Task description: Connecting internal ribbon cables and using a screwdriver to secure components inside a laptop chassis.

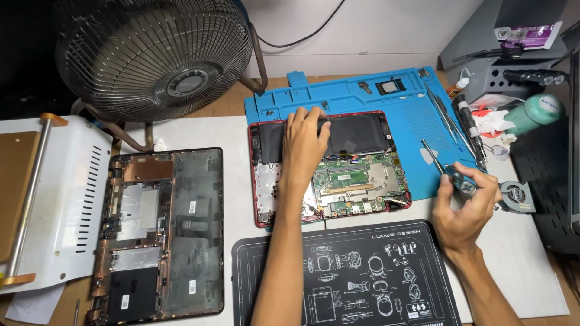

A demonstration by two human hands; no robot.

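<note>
An opened red-framed laptop (260,199) lies on a blue work mat (362,93), with its black battery (356,134) at the far side and a green circuit board (356,181) nearer me. My left hand (305,145) rests flat on the battery's left part, fingers spread. To the right of the laptop, my right hand (465,205) grips a small screwdriver (444,169) whose tip points up and to the left over the mat's edge.
The laptop's removed bottom cover (175,235) lies at the left on a white sheet. A black printed mat (344,278) is near me. A large metal fan (154,54) stands at the back left. Tools, a green bottle (538,111) and a small cooling fan (516,196) crowd the right.
</note>
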